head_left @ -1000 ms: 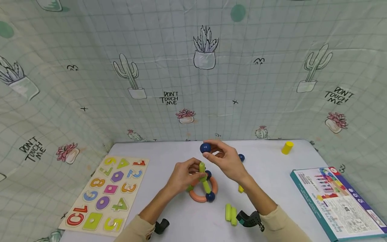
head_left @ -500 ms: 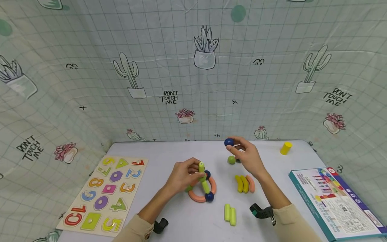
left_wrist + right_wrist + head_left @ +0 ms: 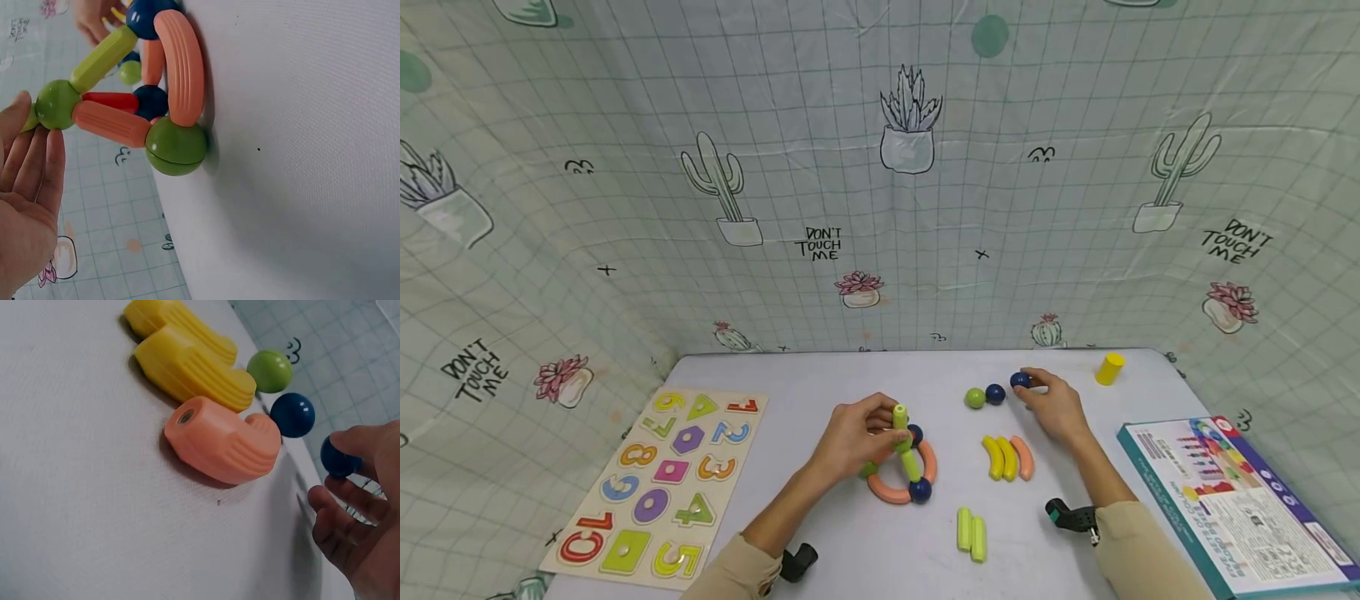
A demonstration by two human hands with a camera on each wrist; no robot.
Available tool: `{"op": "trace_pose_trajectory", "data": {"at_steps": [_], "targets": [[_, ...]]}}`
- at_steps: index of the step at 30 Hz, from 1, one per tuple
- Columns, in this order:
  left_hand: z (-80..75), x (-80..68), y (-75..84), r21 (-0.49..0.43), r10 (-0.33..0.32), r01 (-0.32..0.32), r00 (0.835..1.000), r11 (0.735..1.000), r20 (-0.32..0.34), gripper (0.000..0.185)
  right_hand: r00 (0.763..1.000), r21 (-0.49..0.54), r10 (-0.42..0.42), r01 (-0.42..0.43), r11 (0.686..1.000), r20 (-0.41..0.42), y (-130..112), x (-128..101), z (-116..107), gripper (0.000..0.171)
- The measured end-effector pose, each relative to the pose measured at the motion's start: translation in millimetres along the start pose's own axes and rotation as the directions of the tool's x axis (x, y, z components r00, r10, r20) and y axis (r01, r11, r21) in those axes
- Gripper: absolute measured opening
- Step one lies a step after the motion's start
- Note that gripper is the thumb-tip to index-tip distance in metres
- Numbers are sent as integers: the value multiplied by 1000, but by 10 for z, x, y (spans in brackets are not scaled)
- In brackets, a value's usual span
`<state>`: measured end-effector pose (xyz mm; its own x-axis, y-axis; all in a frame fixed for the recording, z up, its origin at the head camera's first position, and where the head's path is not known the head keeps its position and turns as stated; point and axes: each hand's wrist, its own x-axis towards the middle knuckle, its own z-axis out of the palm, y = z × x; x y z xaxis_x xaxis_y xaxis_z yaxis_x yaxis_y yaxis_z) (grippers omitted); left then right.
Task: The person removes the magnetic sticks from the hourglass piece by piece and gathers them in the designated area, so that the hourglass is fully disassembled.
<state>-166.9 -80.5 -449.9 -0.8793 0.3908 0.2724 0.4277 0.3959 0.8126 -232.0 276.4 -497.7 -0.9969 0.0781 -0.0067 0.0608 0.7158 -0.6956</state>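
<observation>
The right hand [image 3: 1054, 406] pinched a dark blue plastic ball [image 3: 1019, 380] low over the white table [image 3: 865, 550], beside another blue ball [image 3: 995, 393]. It should release gently, so nothing rolls. The left hand [image 3: 852, 435] gripped the green rod [image 3: 900, 417] of the structure.

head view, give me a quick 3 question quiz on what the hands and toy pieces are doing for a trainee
1. True or false: the left hand grips a green stick on the toy build.
2. What does the right hand hold at its fingertips? A) yellow cylinder B) dark blue ball C) puzzle board
3. How many curved pieces lie side by side on the table between the hands?

Key:
1. True.
2. B, the dark blue ball, next to a second blue ball and a green ball.
3. Three: two yellow, one orange.
</observation>
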Motion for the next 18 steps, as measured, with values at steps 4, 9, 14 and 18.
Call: {"op": "trace_pose_trajectory", "data": {"at_steps": [4, 9, 14, 18], "targets": [[7, 0, 3, 5, -7, 7, 1000, 1000, 2, 30, 1000, -38, 6, -5, 999, 26, 72, 20, 37, 52], [8, -1, 17, 14, -22, 22, 1000, 1000, 6, 31, 1000, -55, -12, 13, 998, 26, 104, 28, 76, 51], [0, -2, 21, 25, -28, 28, 1000, 999, 3, 31, 999, -55, -6, 8, 998, 38, 99, 35, 96, 51], [2, 1, 18, 23, -28, 28, 1000, 999, 3, 31, 999, -54, -3, 5, 999, 48, 86, 34, 93, 50]]}}
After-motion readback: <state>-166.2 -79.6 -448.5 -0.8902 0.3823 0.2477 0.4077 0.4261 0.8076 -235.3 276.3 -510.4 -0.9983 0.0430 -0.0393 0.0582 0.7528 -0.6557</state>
